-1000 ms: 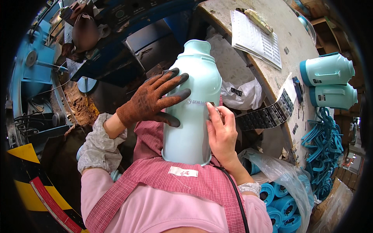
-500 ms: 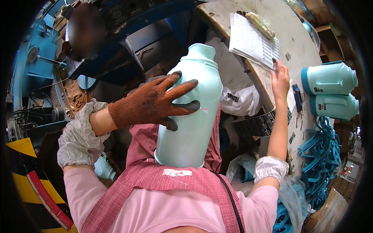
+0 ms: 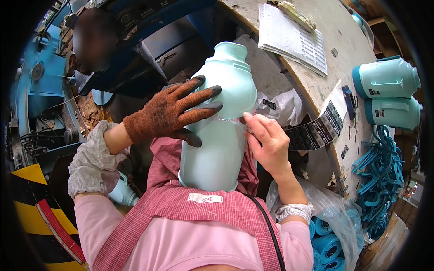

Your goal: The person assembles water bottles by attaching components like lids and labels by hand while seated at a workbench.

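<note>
A mint-green thermos bottle casing (image 3: 214, 153) stands on my lap, its narrow spouted neck pointing away from me. My left hand (image 3: 174, 110), in a brown work glove with dark fingertips, holds the casing from its left side, fingers spread over the shoulder and thumb lower down. Small reddish lettering runs across the casing beside those fingertips. At the casing's right side is my bare right hand (image 3: 269, 142), thumb and forefinger pinched together close to its surface. Whatever is in that pinch is too small to make out.
On the worktable (image 3: 298, 86) to the right lie white sticker sheets (image 3: 294, 43) and a dark label strip (image 3: 323, 128). Two finished thermos bottles (image 3: 384, 81) lie farther right, above a heap of teal handles (image 3: 379, 176). Teal parts (image 3: 327, 246) fill a plastic bag; blue machinery (image 3: 47, 67) stands left.
My right hand has come from the sticker sheets on the table to the casing's right side. My left hand stays on the casing, which has barely shifted.
</note>
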A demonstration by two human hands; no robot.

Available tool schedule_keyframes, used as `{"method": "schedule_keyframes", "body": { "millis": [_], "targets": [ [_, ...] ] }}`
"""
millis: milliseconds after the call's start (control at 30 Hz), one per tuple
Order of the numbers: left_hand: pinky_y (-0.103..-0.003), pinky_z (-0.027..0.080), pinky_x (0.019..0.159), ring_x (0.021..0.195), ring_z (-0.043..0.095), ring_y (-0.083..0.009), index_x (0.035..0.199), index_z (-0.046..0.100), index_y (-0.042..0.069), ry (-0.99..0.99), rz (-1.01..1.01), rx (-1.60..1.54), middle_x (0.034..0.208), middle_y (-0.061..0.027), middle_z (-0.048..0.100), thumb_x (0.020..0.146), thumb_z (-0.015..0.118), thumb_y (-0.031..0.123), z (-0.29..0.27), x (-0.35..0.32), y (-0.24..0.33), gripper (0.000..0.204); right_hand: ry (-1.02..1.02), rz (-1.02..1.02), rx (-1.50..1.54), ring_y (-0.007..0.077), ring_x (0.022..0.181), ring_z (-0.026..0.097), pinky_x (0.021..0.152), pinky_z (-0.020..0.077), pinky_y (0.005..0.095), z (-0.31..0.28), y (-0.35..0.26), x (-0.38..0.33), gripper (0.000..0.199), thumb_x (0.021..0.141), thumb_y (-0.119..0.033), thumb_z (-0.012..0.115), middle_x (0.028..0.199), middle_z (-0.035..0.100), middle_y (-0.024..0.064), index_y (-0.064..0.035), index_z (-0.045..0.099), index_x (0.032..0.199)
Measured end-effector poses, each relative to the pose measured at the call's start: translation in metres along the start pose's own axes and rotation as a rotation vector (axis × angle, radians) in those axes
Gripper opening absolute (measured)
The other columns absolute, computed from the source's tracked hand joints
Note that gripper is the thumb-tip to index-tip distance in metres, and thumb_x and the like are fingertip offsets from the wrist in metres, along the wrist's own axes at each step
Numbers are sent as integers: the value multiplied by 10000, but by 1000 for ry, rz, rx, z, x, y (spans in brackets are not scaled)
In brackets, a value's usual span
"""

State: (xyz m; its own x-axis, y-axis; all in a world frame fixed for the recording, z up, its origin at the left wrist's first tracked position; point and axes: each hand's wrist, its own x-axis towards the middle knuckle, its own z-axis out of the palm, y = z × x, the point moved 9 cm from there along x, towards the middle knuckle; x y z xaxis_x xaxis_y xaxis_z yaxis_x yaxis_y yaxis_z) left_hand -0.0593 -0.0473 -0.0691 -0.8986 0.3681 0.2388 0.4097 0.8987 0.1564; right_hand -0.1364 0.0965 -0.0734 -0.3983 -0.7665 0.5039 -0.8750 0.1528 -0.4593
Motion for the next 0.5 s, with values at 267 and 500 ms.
{"method": "schedule_keyframes", "body": {
  "millis": [267,500],
  "targets": [
    [-447,416,954,1216,392,-374,1266,462,360,7,30,47,1430,-73,303,498,684,533,0,-2,3,819,-113,5,101,214,722,581,628,498,311,6,-4,3,489,659,-9,670,895,544,63,-175,623,1117],
    [-446,411,961,1220,384,-363,1271,454,369,-17,25,50,1436,-68,290,505,689,541,3,-2,0,820,-203,51,192,235,746,592,647,506,326,2,-6,13,455,690,-14,663,904,548,84,-159,617,1119]
  ]
}}
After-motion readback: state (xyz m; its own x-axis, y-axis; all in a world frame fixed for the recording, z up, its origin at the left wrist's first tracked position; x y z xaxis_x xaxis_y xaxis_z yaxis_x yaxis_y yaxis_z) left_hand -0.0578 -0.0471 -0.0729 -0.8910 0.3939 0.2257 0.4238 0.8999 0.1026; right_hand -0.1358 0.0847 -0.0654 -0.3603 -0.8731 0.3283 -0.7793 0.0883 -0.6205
